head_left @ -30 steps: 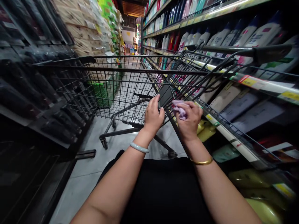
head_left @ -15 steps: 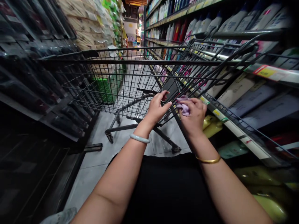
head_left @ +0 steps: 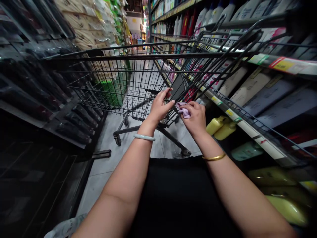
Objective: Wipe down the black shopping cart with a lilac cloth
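A crumpled light purple cloth [head_left: 185,112] is gripped in the fingers of my right hand [head_left: 195,119], close to the wire side of a black shopping cart [head_left: 114,58]. My left hand [head_left: 159,107] is in front of the cart's basket, just left of the cloth, with thumb and fingers apart and nothing between them. The cart stands crosswise before me, its basket wires showing bare floor through them. A pale bangle [head_left: 144,137] is on my left wrist and a gold bangle [head_left: 214,158] on my right.
Shelves with bottles and boxes run along the right, their edge [head_left: 247,129] bearing price tags. Yellow bottles [head_left: 215,125] stand low beside my right hand. Dark packaged goods [head_left: 32,86] hang at the left. A green basket [head_left: 111,92] shows behind the cart; the aisle leads away.
Both hands and the cart's upper rail sit slightly higher in view. My right hand, still holding the cloth, has shifted left, and my left hand slightly left too.
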Demonstrator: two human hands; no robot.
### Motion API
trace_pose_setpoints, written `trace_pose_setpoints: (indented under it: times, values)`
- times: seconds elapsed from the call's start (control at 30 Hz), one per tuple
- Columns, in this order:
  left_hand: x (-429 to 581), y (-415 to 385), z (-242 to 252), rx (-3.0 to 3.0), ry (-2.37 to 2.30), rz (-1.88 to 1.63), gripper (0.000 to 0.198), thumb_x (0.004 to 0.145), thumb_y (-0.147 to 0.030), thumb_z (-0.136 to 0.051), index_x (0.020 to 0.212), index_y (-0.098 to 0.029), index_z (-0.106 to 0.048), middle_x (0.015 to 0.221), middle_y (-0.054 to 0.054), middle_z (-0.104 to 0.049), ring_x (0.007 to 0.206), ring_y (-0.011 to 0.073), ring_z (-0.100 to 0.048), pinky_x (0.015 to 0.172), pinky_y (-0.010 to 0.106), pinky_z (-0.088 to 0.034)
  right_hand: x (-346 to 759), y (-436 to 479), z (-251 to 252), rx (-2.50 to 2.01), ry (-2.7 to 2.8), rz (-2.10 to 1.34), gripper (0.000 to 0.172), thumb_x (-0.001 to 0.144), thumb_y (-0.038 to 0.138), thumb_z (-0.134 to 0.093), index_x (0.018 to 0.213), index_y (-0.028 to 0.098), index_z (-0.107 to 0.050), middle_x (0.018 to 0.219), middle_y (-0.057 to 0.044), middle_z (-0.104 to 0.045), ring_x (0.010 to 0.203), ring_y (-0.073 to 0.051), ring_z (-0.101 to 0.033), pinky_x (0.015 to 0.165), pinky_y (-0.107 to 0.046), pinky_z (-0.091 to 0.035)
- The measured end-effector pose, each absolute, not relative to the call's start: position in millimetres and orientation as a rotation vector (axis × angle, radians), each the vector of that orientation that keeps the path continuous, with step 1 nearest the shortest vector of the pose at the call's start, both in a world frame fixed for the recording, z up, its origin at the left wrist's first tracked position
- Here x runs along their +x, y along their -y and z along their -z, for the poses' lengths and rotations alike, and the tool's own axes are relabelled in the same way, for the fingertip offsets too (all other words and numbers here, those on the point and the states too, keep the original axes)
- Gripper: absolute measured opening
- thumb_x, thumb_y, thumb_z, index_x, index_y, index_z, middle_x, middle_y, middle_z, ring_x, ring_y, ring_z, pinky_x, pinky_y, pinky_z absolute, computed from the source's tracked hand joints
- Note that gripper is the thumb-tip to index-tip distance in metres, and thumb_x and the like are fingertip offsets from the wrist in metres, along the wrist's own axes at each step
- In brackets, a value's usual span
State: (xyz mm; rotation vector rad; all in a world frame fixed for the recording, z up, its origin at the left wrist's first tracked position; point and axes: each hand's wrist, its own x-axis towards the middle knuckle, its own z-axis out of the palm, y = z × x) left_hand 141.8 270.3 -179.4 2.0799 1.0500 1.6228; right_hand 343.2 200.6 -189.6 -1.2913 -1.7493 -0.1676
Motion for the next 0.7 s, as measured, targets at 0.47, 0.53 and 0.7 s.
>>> trace_pose_setpoints:
  times: [0.47,0.53,0.7]
  values:
    - [134,-260,171,1.834,-1.309,-1.795,0.016,0.097,-0.023,-0.067,0.112,-0.019,-0.067,0.104,0.005,-0.072,0.096,0.0166,-0.067,0.097,0.032,-0.055,311,-187,185,-1.247,1.856,0.178,0.027,0.093,0.022,-0.069,0.114,0.031,-0.083,0.126,-0.008,-0.067,0.119,-0.03,-0.056,0.107,-0.048,-0.05]
    - [129,-258,170,1.814,-1.323,-1.813,0.012,0.097,-0.025,-0.066,0.108,-0.019,-0.067,0.102,0.005,-0.072,0.096,0.0164,-0.067,0.096,0.031,-0.055,312,-185,178,-1.203,1.789,0.219,0.024,0.095,0.026,-0.069,0.115,0.031,-0.082,0.126,-0.009,-0.066,0.122,-0.03,-0.056,0.111,-0.049,-0.048]
    - [125,-248,171,1.728,-1.37,-1.889,0.016,0.097,-0.023,-0.061,0.111,-0.019,-0.067,0.108,0.006,-0.073,0.104,0.0177,-0.069,0.102,0.033,-0.055,305,-176,179,-1.197,1.849,0.246,0.026,0.096,0.024,-0.068,0.116,0.032,-0.082,0.129,-0.009,-0.068,0.123,-0.031,-0.055,0.112,-0.05,-0.048]
